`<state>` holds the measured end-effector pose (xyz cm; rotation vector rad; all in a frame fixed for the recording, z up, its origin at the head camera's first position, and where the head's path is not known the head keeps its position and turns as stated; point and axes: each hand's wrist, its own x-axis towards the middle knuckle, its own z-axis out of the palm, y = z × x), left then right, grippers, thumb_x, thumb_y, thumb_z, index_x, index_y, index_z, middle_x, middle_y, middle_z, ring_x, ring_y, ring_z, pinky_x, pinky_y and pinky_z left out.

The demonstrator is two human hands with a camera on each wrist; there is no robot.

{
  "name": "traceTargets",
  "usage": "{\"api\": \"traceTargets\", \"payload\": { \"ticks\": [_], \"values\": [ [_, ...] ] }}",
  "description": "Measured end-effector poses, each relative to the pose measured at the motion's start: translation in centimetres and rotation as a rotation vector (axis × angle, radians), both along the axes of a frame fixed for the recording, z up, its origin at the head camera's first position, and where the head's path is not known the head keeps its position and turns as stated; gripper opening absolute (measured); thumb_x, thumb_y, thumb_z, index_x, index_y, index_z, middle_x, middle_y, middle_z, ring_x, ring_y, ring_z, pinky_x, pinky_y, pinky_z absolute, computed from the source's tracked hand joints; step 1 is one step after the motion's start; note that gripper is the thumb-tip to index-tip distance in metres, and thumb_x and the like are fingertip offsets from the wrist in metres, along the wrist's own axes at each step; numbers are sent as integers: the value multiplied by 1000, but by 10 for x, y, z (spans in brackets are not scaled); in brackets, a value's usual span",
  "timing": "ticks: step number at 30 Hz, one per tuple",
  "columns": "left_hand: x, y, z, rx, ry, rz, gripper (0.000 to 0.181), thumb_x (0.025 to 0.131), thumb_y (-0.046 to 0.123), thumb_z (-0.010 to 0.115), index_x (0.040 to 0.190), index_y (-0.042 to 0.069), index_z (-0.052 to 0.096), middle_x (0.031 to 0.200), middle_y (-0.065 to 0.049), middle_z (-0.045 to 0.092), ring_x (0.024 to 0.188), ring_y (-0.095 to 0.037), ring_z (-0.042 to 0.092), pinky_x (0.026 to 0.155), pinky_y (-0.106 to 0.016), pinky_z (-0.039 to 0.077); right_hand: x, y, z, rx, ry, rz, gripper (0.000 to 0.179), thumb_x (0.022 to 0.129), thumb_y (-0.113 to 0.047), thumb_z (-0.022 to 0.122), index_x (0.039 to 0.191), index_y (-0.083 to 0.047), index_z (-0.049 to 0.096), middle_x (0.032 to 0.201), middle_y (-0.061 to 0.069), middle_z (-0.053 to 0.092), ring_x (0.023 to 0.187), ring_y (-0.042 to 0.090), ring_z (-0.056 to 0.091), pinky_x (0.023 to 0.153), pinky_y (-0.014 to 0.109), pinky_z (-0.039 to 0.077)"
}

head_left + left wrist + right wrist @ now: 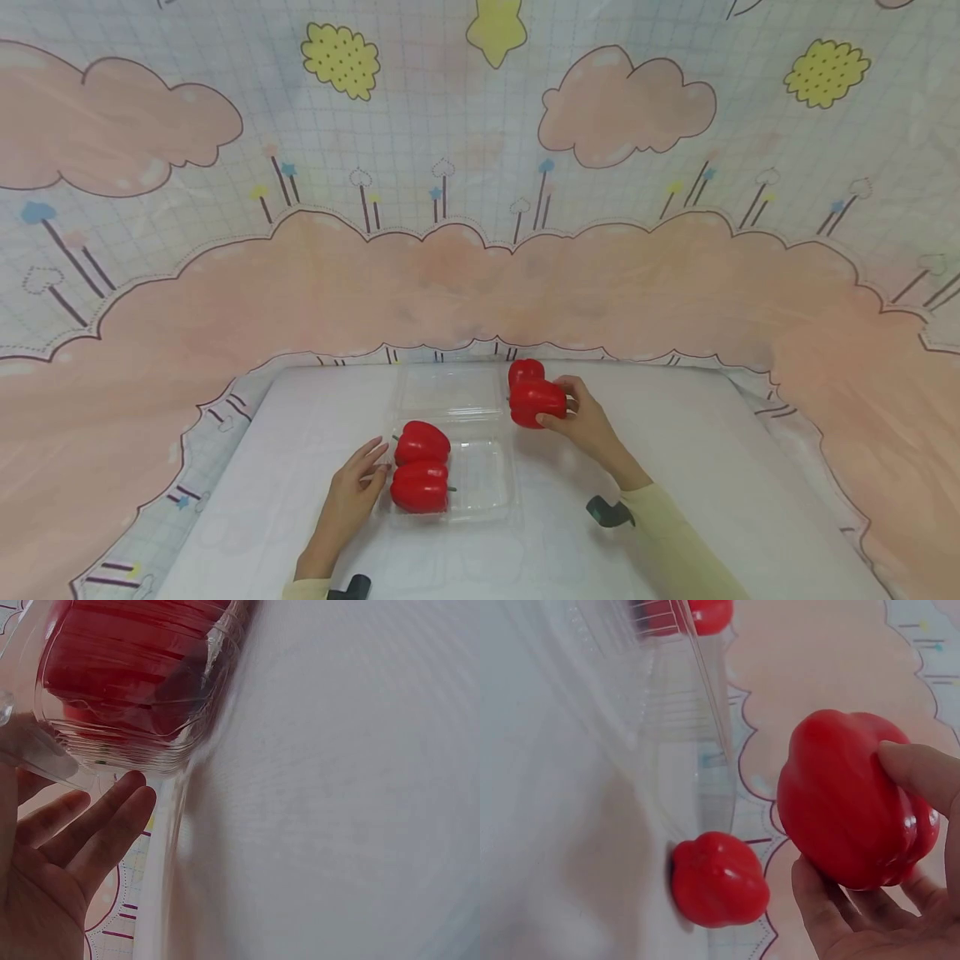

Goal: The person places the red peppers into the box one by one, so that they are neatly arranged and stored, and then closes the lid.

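My right hand (592, 427) grips a red bell pepper (537, 405), thumb on one side and fingers on the other, as the right wrist view shows. Behind it on the table stands another red bell pepper (720, 881). A clear plastic clamshell container (483, 479) lies with its lid (450, 392) folded back. Two red bell peppers, a rear one (422, 443) and a front one (420, 487), sit side by side in its left half. My left hand (352, 492) is at the container's left wall, fingers extended and fingertips right by the rim, holding nothing.
A white table (645, 433) carries everything. Behind and around it hangs a cloth (480, 283) printed with clouds and stars. Dark wrist-worn devices sit below each hand, one at the right wrist (609, 512) and one at the left (352, 587).
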<state>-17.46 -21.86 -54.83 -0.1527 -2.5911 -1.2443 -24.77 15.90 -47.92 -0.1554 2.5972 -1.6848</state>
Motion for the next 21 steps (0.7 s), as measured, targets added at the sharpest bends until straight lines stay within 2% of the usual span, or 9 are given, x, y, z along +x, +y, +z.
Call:
{"api": "traceTargets", "payload": {
  "ticks": [8, 14, 21],
  "values": [
    [0, 1, 1, -17, -4, 10, 41, 93, 5, 62, 133, 4, 60, 146, -14, 52, 105, -27, 71, 85, -32, 61, 3, -9, 1, -1, -12, 0, 73, 75, -23, 84, 134, -19, 42, 140, 7, 49, 126, 32, 52, 91, 42, 60],
    [0, 1, 1, -2, -3, 6, 40, 93, 6, 62, 133, 3, 60, 146, -14, 52, 104, -27, 71, 84, -31, 61, 4, -13, 0, -15, 2, 14, 80, 75, -22, 84, 142, -20, 40, 143, 6, 48, 129, 32, 50, 92, 43, 60],
    [1, 1, 1, -7, 3, 7, 40, 93, 5, 62, 133, 3, 60, 145, -15, 52, 104, -28, 71, 84, -32, 61, 6, -17, -2, -36, 2, 39, 71, 77, -22, 83, 138, -23, 47, 141, 6, 50, 125, 31, 52, 89, 41, 61]
  ]
}}
